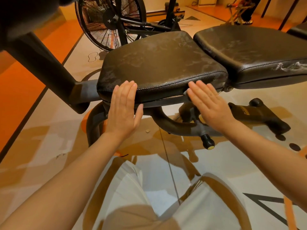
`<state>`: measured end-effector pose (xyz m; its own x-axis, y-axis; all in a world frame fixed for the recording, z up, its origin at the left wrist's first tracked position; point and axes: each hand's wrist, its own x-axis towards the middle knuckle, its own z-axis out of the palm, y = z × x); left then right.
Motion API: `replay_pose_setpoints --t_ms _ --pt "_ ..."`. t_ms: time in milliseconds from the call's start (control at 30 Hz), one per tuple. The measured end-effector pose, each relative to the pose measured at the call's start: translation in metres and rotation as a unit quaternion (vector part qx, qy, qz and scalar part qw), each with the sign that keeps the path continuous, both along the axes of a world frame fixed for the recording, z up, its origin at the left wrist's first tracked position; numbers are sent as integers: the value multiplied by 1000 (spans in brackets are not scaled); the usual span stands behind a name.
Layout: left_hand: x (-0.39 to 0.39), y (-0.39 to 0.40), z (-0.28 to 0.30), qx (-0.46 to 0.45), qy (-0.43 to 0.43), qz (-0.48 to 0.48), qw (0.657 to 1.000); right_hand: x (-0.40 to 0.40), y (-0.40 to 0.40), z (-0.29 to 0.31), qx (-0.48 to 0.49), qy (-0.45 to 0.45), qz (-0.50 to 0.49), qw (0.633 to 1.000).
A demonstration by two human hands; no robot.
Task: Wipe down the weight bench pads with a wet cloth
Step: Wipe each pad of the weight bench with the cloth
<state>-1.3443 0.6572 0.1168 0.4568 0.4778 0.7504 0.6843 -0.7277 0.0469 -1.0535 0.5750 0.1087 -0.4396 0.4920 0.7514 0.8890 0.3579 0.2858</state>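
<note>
The black seat pad [159, 63] of the weight bench lies in the middle of the view, its top streaked with pale, patchy smears. To its right, just beside it across a narrow gap, sits the longer back pad [252, 50], with a whitish smudge on its near edge at far right. The left hand [123, 108] lies flat against the near side of the seat pad, fingers straight and together, holding nothing. The right hand [210, 103] is likewise flat with straight fingers against the near right corner of that pad; a small grey scrap shows under its fingertips, possibly the cloth, but too little is visible to tell. Beyond the bench, at the far left, stands a fan bike [109, 20].
</note>
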Motion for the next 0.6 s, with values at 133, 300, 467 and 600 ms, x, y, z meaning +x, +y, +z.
replay_pose_setpoints --t_ms 133,300,467,600 --pt "2 -2 -1 6 -4 0 1000 -10 0 -7 -30 151 -18 988" --pt "11 -6 -3 22 -19 26 999 -84 28 11 43 220 63 973" --pt "12 -8 -4 23 -1 48 999 -116 52 28 139 110 30 984" --pt "18 -11 -1 23 -7 67 997 -61 34 26 145 28 29 989"
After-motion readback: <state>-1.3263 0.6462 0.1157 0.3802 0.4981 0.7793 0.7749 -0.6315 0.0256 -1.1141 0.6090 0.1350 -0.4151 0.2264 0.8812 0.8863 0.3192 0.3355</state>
